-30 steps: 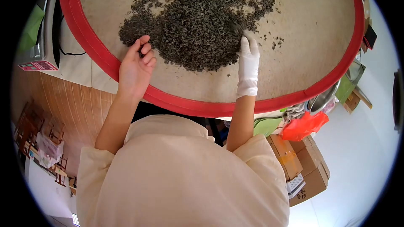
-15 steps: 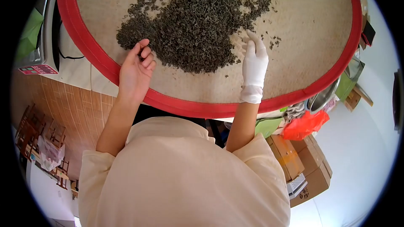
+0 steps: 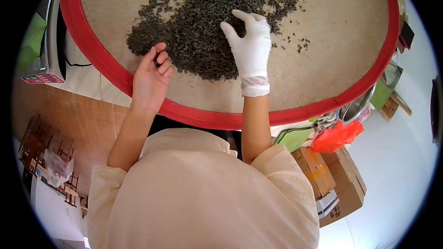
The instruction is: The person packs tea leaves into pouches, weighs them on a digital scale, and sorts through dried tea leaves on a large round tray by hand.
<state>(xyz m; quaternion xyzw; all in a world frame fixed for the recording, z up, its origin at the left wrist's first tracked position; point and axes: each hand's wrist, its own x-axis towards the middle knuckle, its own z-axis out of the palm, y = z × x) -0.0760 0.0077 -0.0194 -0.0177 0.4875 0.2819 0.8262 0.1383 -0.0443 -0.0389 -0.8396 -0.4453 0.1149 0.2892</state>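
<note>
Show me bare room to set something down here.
The round beige tray is barest at right, between stray dark bits and the red fabric rim. Smaller patches lie upper left and along the near side, between the rim and the heap of dark curled leaves. It is crowded mid-tray, around the white-gloved right hand, and by the bare left hand.

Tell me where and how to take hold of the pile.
I'd scoop the pile at its near edge, coming from the wearer's side: there it borders bare tray, so the right hand could slide in low. Loose and made of small curls, it has no single part to pinch, so cupping should suit.
</note>
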